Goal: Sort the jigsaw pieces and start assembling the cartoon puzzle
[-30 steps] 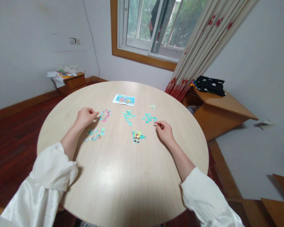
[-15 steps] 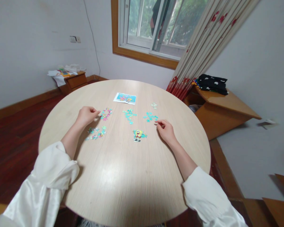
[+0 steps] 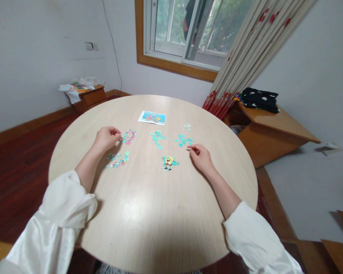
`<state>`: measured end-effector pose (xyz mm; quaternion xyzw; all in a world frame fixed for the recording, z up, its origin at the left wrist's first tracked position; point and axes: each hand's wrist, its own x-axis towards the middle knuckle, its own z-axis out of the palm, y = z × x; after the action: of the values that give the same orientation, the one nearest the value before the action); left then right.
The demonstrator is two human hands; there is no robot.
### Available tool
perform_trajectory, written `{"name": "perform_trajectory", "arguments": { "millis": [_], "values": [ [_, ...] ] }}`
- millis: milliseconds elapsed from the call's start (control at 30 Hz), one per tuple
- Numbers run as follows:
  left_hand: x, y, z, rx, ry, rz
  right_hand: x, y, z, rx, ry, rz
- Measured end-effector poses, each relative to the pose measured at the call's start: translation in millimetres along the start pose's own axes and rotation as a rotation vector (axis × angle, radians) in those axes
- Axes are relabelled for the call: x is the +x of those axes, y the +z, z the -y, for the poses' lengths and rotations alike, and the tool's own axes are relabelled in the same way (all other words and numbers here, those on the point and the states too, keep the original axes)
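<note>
The left grip [image 3: 105,137] rested on the round surface [image 3: 148,217], its fingers curled in and its thumb tip just beside the pink puzzle pieces [image 3: 129,136]; whether it pinched a piece could not be told. The right grip [image 3: 201,156] lay with forefinger and thumb drawn together near the teal pieces [image 3: 183,140], and I could not tell if it was clenched on anything. Between them sat a joined yellow figure [image 3: 168,162]. A mixed cluster [image 3: 117,160] lay beside the left wrist, a middle teal cluster [image 3: 157,136] beyond, and a printed picture [image 3: 152,117] farther off
</note>
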<state>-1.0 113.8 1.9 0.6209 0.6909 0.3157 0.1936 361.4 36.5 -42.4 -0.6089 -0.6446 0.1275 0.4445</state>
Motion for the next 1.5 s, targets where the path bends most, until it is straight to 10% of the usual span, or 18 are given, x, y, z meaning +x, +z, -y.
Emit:
{"name": "perform_trajectory", "arguments": {
  "millis": [667,1133,1500],
  "values": [
    [-14.1,14.0,-21.6,-0.134,0.137,-0.125,13.5,-2.7,-19.1,-0.032,-0.011,-0.141],
    [-63.0,58.8,-52.3,-0.176,0.525,0.144,104.0,6.4,-66.5,-0.046,-0.011,-0.013],
    [-73.5,54.5,-59.6,-0.207,0.672,0.346,109.3,9.0,-73.9,-0.122,0.055,-0.069]
  ]
}}
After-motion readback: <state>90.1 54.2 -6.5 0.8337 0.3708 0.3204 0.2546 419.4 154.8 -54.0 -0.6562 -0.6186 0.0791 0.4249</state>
